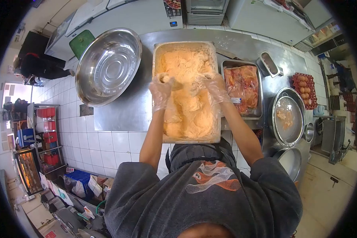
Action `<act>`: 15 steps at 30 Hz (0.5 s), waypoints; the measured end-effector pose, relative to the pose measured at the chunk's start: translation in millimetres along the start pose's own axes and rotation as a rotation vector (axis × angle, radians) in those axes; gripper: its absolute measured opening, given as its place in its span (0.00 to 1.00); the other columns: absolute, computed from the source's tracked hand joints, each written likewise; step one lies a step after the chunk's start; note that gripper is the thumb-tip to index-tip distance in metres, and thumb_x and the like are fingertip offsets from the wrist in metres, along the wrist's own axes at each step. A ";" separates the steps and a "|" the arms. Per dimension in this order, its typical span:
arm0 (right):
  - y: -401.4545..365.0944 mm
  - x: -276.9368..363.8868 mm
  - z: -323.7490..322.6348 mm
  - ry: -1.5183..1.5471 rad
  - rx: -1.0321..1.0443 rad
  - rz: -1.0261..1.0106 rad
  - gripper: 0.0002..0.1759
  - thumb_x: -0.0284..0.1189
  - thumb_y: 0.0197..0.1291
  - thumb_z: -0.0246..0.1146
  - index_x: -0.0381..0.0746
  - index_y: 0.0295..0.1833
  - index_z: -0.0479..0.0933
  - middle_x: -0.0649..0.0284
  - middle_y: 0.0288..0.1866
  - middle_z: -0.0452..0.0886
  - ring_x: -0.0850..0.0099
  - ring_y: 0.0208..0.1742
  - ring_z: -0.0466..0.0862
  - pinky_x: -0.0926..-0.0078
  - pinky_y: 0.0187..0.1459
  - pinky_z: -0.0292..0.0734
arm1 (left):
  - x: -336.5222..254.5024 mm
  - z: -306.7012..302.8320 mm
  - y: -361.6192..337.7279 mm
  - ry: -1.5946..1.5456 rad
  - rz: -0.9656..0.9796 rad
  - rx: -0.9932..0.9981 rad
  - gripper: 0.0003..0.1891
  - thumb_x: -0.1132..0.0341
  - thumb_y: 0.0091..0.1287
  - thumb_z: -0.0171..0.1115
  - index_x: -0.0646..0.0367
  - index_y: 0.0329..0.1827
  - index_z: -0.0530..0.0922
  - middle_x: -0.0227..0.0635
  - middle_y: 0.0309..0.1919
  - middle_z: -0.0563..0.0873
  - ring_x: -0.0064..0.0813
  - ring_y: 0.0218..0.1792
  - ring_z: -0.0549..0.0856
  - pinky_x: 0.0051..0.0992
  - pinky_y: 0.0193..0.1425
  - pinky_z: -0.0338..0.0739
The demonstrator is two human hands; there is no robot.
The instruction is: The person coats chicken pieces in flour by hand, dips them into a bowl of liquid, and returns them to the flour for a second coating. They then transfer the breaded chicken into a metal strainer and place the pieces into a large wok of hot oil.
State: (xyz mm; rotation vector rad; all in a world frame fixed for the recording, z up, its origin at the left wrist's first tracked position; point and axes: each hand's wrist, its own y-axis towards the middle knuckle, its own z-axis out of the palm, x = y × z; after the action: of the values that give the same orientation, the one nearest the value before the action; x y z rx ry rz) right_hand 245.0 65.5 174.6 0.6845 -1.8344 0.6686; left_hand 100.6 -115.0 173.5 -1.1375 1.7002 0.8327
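Flour hides whatever the fingers of the gloved left hand (161, 91) and right hand (217, 88) may hold; both sets curl inward, but how tightly cannot be told. They work over the orange flour (192, 119) in a deep tray (217, 135) at the metal worktop (146, 121)'s near edge. A steel bowl (113, 69) sits left, meat (242, 85) right, on a white-tiled floor (117, 146); another person (41, 65) is partly lost in shadow.

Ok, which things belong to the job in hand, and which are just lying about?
In the job:
left hand
right hand
powder tray
meat tray, probably

Seemingly just lying about:
egg tray
large steel bowl
green object
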 end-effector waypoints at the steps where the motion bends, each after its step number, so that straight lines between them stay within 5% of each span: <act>1: -9.2 14.7 -2.1 0.019 -0.020 0.038 0.17 0.39 0.60 0.73 0.33 0.40 0.86 0.54 0.30 0.88 0.65 0.31 0.87 0.65 0.38 0.80 | -3.8 0.2 1.0 -0.069 -0.040 -0.016 0.16 0.64 0.54 0.81 0.61 0.43 0.89 0.43 0.29 0.90 0.34 0.27 0.87 0.32 0.36 0.81; 4: -12.5 5.3 1.3 0.076 0.025 0.050 0.18 0.39 0.60 0.74 0.32 0.38 0.86 0.58 0.29 0.88 0.71 0.30 0.85 0.69 0.36 0.80 | -50.4 -0.8 -21.5 0.262 0.033 0.070 0.18 0.64 0.57 0.79 0.64 0.48 0.89 0.40 0.32 0.90 0.26 0.34 0.87 0.30 0.40 0.82; 9: -25.4 10.0 -17.0 0.359 -0.004 0.068 0.16 0.38 0.61 0.75 0.33 0.37 0.86 0.64 0.27 0.85 0.78 0.30 0.82 0.73 0.32 0.77 | -82.4 23.1 -38.3 0.307 0.170 0.079 0.19 0.60 0.54 0.80 0.62 0.45 0.89 0.43 0.28 0.90 0.33 0.28 0.87 0.34 0.36 0.81; 11: -22.2 -5.4 -47.9 -0.037 -0.107 -0.173 0.14 0.35 0.62 0.74 0.33 0.39 0.87 0.66 0.31 0.85 0.80 0.32 0.82 0.76 0.32 0.77 | -110.6 46.8 -52.7 0.211 0.071 0.176 0.16 0.64 0.58 0.78 0.64 0.45 0.89 0.40 0.27 0.88 0.26 0.27 0.85 0.31 0.34 0.80; 15: -71.1 26.6 -143.0 0.706 -0.036 -0.046 0.15 0.36 0.67 0.71 0.34 0.44 0.88 0.70 0.33 0.86 0.81 0.33 0.80 0.78 0.35 0.77 | -156.5 114.7 -87.9 0.031 0.224 0.236 0.15 0.65 0.57 0.80 0.64 0.44 0.88 0.37 0.30 0.90 0.25 0.29 0.85 0.29 0.37 0.81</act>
State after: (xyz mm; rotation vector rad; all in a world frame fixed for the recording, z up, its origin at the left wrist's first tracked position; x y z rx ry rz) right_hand 376.3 115.0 255.3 0.3900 -1.1710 0.7286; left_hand 245.1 6.4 272.2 -0.8145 1.9193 0.7283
